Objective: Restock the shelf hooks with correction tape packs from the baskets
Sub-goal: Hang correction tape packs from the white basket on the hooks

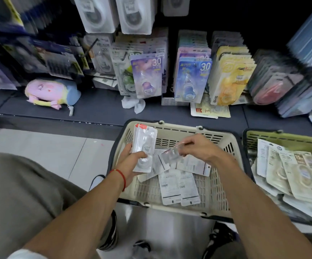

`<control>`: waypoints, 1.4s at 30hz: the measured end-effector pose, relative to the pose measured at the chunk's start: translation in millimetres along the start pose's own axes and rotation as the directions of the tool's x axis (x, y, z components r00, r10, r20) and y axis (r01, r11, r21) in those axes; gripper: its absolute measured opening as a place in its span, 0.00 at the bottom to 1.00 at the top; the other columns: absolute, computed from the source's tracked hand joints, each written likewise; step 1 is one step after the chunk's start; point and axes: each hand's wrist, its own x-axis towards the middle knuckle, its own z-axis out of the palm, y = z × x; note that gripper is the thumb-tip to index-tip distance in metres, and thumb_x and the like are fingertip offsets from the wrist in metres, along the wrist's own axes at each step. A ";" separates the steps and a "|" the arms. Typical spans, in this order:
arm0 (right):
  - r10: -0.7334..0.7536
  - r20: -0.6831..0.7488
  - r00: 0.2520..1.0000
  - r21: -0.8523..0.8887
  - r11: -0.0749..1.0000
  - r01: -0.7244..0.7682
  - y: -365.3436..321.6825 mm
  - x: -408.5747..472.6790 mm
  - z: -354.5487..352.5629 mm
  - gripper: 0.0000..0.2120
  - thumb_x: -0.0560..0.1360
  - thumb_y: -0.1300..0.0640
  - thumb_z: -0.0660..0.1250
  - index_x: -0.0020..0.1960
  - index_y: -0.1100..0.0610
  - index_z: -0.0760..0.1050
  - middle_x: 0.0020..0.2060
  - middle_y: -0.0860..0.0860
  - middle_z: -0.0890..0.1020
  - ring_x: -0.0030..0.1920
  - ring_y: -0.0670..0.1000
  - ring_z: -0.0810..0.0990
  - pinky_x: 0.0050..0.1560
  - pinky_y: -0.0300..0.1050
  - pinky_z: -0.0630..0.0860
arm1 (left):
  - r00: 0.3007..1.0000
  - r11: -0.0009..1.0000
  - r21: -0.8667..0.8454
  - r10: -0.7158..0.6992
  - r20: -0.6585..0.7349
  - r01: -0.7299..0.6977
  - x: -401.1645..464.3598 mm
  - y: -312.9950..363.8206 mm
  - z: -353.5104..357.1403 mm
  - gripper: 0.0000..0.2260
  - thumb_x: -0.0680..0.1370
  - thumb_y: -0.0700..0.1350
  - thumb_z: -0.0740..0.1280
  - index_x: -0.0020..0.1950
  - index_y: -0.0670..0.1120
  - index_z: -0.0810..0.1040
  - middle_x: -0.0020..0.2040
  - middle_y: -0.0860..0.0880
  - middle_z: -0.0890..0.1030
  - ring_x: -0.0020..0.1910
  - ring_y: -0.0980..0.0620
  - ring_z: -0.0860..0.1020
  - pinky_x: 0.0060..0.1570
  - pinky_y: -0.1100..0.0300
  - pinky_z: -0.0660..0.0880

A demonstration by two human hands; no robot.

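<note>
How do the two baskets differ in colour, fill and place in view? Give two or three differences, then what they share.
The cream basket is pale; the green basket is olive.
The cream basket holds a few packs with bare floor showing; the green basket is heaped with packs.
The cream basket lies under both hands; the green basket sits to its right, cut off by the frame.
Both are slotted plastic baskets.

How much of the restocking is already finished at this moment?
Done: many hooks already carry packs. In hand: the left hand holds a stack of clear packs; the right hand pinches one pack above the cream basket. Left: loose packs there and a fuller basket.
</note>
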 end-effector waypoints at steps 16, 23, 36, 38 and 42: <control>-0.318 -0.518 0.794 -0.008 0.930 0.368 -172.1 -33.4 -74.9 0.14 0.80 0.45 0.71 0.48 0.56 0.77 0.30 0.55 0.83 0.24 0.52 0.76 0.24 0.40 0.67 | 0.817 0.920 -0.204 0.391 0.424 -0.334 -54.0 160.5 93.9 0.25 0.78 0.37 0.73 0.73 0.50 0.72 0.66 0.43 0.83 0.64 0.43 0.83 0.61 0.43 0.81; -0.424 -0.408 0.808 0.142 0.845 0.515 -201.8 -17.5 -62.4 0.16 0.78 0.44 0.74 0.59 0.53 0.79 0.48 0.48 0.88 0.41 0.45 0.85 0.35 0.37 0.77 | 0.771 0.843 -0.147 0.533 0.349 -0.517 -46.0 245.4 98.8 0.31 0.71 0.44 0.78 0.72 0.54 0.71 0.62 0.49 0.85 0.60 0.44 0.85 0.56 0.37 0.82; -0.481 -0.638 0.602 0.080 0.735 0.673 -245.6 16.6 -57.4 0.15 0.82 0.51 0.70 0.66 0.50 0.72 0.52 0.51 0.85 0.35 0.53 0.82 0.26 0.48 0.77 | 0.612 0.614 0.039 0.789 -0.054 -0.789 -26.5 270.7 64.7 0.20 0.77 0.49 0.77 0.65 0.59 0.75 0.55 0.61 0.85 0.55 0.60 0.84 0.58 0.57 0.81; -0.456 -0.649 0.609 0.094 0.747 0.659 -249.4 19.9 -60.0 0.15 0.81 0.51 0.71 0.66 0.49 0.74 0.50 0.51 0.86 0.34 0.50 0.81 0.27 0.47 0.77 | 0.600 0.604 0.027 0.796 -0.080 -0.797 -29.0 272.4 61.8 0.20 0.77 0.49 0.77 0.66 0.58 0.75 0.55 0.60 0.85 0.56 0.58 0.84 0.61 0.52 0.81; -0.421 -0.697 0.581 0.124 0.727 0.675 -249.4 23.3 -55.9 0.13 0.80 0.50 0.72 0.63 0.48 0.76 0.47 0.49 0.88 0.28 0.53 0.80 0.28 0.45 0.75 | 0.576 0.580 0.021 0.812 -0.098 -0.814 -32.3 274.8 57.3 0.19 0.77 0.48 0.77 0.65 0.59 0.76 0.53 0.60 0.85 0.53 0.59 0.85 0.58 0.51 0.83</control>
